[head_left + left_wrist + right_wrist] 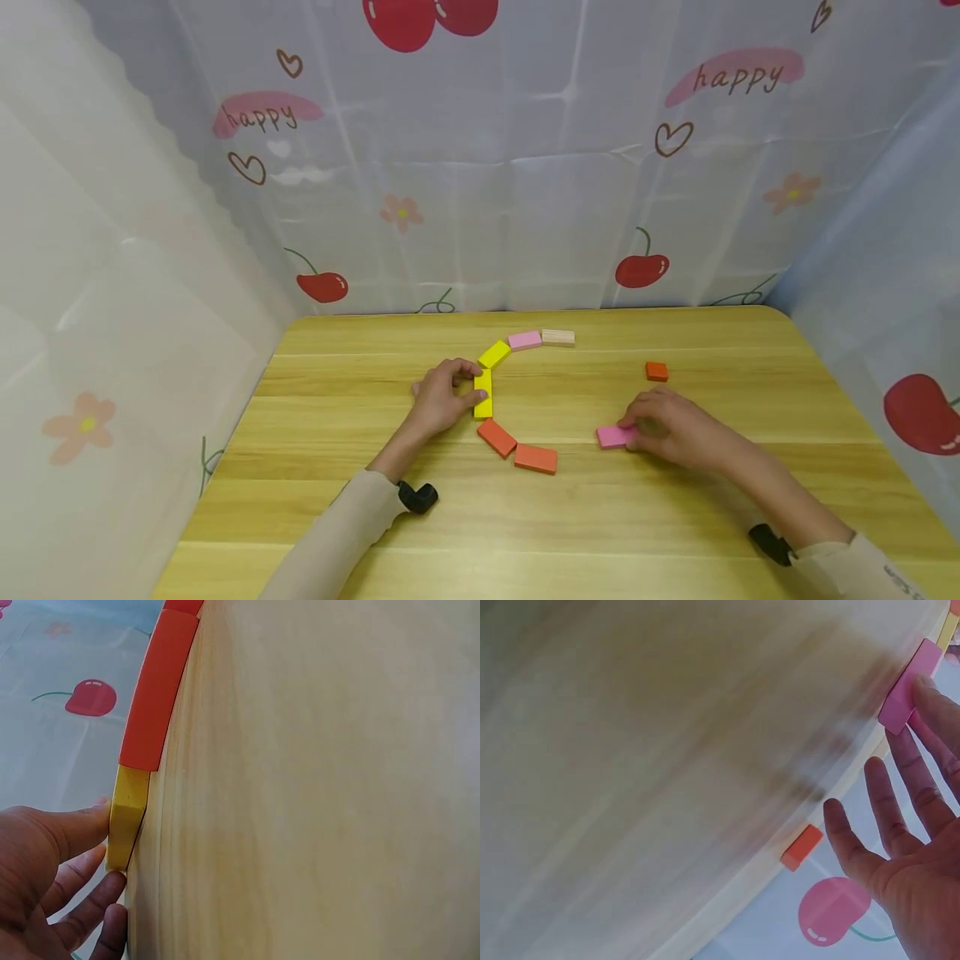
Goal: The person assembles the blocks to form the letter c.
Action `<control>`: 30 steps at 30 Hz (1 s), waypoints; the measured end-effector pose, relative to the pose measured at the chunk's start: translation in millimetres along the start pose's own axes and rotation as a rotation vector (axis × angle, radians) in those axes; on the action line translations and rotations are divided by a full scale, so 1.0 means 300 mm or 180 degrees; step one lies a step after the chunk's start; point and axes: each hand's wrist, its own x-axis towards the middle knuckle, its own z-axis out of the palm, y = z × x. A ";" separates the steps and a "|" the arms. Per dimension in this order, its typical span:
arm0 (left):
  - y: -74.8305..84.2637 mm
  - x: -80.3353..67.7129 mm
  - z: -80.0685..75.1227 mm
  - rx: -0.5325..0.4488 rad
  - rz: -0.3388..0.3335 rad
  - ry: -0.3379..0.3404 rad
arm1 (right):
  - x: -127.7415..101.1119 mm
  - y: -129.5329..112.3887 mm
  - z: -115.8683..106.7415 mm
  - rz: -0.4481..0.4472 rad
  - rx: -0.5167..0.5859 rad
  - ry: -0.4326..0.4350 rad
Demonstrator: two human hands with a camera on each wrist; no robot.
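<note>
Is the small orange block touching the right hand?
No, the small orange block lies apart from the right hand, which touches a pink block.
</note>
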 end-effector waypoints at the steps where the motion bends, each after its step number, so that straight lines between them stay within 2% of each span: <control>1: 0.001 0.000 0.000 0.0002 0.0001 -0.0002 | -0.001 -0.003 0.001 -0.0003 0.0014 -0.0006; 11: 0.007 -0.005 -0.005 0.0023 -0.0016 -0.0012 | 0.003 -0.034 0.004 0.0049 0.0103 -0.0120; 30: 0.005 -0.001 -0.003 0.0015 -0.0034 -0.0001 | 0.018 -0.075 0.034 -0.0163 0.0128 -0.0151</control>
